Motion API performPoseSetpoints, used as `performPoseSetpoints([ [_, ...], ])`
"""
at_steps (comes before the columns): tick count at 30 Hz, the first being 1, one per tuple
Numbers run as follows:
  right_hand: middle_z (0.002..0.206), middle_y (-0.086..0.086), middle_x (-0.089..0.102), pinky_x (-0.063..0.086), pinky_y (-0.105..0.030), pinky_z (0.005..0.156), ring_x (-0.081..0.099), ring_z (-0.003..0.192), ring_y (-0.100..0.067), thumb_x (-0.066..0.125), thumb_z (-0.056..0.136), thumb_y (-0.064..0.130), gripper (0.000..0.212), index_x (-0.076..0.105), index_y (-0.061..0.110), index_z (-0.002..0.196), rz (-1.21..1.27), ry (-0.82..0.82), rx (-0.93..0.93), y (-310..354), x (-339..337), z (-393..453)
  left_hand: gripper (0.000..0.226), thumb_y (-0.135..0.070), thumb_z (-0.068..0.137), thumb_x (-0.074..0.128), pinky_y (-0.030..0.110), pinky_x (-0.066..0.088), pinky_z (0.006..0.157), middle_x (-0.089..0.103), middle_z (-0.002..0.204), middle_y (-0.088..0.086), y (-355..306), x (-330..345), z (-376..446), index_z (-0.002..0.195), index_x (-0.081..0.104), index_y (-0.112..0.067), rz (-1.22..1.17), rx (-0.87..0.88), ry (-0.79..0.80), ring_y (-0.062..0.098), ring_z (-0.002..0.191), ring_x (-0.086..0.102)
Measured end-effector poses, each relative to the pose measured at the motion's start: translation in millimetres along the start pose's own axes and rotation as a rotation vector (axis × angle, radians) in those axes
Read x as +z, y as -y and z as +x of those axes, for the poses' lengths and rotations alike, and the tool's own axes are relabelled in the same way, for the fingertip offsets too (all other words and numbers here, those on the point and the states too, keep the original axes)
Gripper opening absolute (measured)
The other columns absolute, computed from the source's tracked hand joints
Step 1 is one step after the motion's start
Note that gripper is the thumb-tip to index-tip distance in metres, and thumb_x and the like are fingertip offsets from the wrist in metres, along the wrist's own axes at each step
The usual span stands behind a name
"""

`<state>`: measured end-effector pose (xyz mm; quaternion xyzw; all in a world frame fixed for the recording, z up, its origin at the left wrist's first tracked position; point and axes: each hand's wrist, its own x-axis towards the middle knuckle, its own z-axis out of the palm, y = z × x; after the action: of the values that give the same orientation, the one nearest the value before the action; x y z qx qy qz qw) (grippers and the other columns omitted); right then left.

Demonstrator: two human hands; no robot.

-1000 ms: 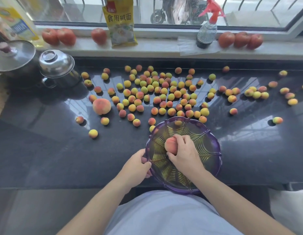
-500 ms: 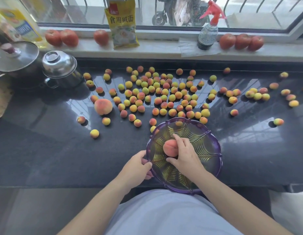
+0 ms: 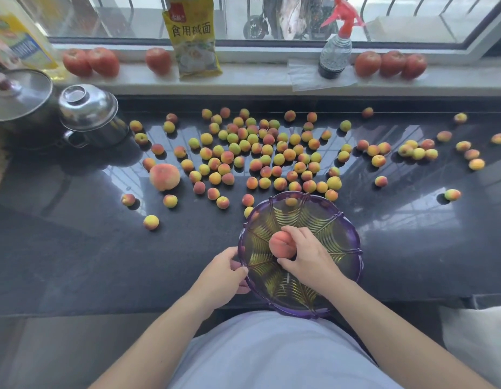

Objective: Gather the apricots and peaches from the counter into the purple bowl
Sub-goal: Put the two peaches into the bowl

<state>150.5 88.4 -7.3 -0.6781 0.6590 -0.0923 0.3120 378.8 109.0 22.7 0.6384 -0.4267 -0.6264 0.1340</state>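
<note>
The peach (image 3: 281, 244) sits low in the middle of the purple bowl (image 3: 347, 237), the right hand (image 3: 308, 255) wrapped round it with fingers and thumb. A second ago that same peach was held a touch nearer the far rim; it has sunk and shifted only slightly since, so I'd judge the first fruit is just being set down, not yet let go. The left hand (image 3: 222, 272) grips the bowl's near-left rim, as it did before, steadying it at the near edge of the dark worktop (image 3: 75, 262).

Beyond the bowl nothing has moved: a second, larger peach (image 3: 164, 177) lies to the left, and the apricots (image 3: 271, 155) lie scattered across the far half, a few stragglers out to the right. Almost the whole job is still ahead. Red fruit (image 3: 389, 63) lines the windowsill (image 3: 257, 80).
</note>
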Motion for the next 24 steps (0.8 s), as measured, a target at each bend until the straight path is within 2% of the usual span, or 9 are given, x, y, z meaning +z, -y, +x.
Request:
performPoseSetpoints([
  [8,0.132,0.008,0.05,0.043,-0.029,0.102,0.049,0.124,-0.014,0.08,0.084,0.037,0.076,0.039,0.033,0.147,0.008,0.008,0.05,10,3,3,0.034,-0.01,0.108,0.055,0.037,0.066,0.088,0.075,0.109,0.007,-1,-1,1,0.134,0.062,-0.031,0.005,-0.019,0.005,0.018,0.093,0.079],
  [13,0.147,0.007,0.041,0.042,-0.043,0.112,0.041,0.136,-0.017,0.081,0.081,0.042,0.094,0.023,0.04,0.155,0.083,0.076,0.139,14,-17,6,0.039,-0.017,0.108,0.056,0.037,0.065,0.092,0.073,0.111,0.002,-5,-24,3,0.146,0.055,-0.026,0.039,-0.041,-0.003,0.016,0.092,0.079],
  [16,0.144,0.008,0.044,0.049,-0.045,0.105,0.047,0.129,-0.015,0.08,0.082,0.041,0.087,0.028,0.045,0.152,0.147,-0.034,0.135,21,-35,9,0.034,-0.013,0.107,0.056,0.035,0.064,0.087,0.074,0.103,0.005,-14,-60,10,0.141,0.061,-0.016,-0.031,0.018,-0.216,0.018,0.085,0.078],
  [18,0.137,0.01,0.049,0.05,-0.041,0.101,0.05,0.123,-0.013,0.079,0.084,0.038,0.075,0.039,0.042,0.147,0.198,-0.119,0.103,28,-43,11,0.032,-0.014,0.107,0.055,0.034,0.062,0.084,0.074,0.102,0.004,-22,-92,22,0.137,0.065,-0.016,0.061,0.08,-0.428,0.021,0.089,0.074],
  [21,0.133,0.011,0.052,0.05,-0.042,0.103,0.052,0.119,-0.012,0.075,0.088,0.032,0.065,0.045,0.036,0.145,0.229,-0.181,0.1,38,-45,16,0.04,-0.02,0.102,0.058,0.043,0.05,0.101,0.062,0.126,0.006,-34,-133,47,0.142,0.059,-0.021,0.321,0.14,-0.672,0.031,0.116,0.062],
  [24,0.13,0.011,0.052,0.049,-0.043,0.103,0.053,0.116,-0.012,0.071,0.09,0.03,0.06,0.045,0.035,0.145,0.256,-0.186,0.116,44,-39,17,0.058,-0.026,0.1,0.064,0.051,0.038,0.114,0.043,0.148,0.015,-47,-158,77,0.155,0.046,-0.022,0.471,0.135,-0.755,0.037,0.14,0.042],
])
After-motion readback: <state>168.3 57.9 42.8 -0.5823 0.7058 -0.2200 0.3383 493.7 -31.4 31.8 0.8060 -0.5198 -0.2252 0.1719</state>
